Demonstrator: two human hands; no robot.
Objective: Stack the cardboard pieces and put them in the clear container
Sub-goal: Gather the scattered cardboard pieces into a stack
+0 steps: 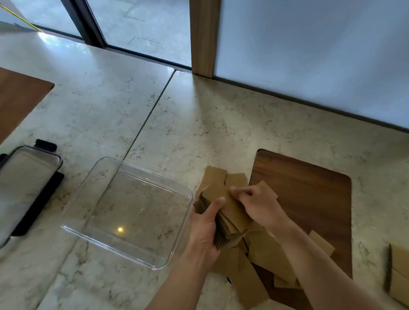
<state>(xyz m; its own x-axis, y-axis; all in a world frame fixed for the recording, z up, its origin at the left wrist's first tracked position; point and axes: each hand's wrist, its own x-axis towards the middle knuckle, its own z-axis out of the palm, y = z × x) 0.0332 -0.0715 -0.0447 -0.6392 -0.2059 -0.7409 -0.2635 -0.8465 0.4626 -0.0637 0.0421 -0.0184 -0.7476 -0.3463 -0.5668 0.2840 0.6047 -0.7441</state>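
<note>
Beside clear container (71, 221), seemingly bare inside: left hand (204, 227) grasping cardboard stack (227, 214); right hand (256, 205) pinching top piece.

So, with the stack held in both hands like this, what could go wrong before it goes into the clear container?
1. The cardboard stack looks uneven, with pieces fanning out at the top; some may slip out when the left hand and right hand carry it.
2. The clear container sits very near the left hand; a bump might push it.
3. Loose cardboard pieces lie on the wooden board and one further right; they could be forgotten.
</note>
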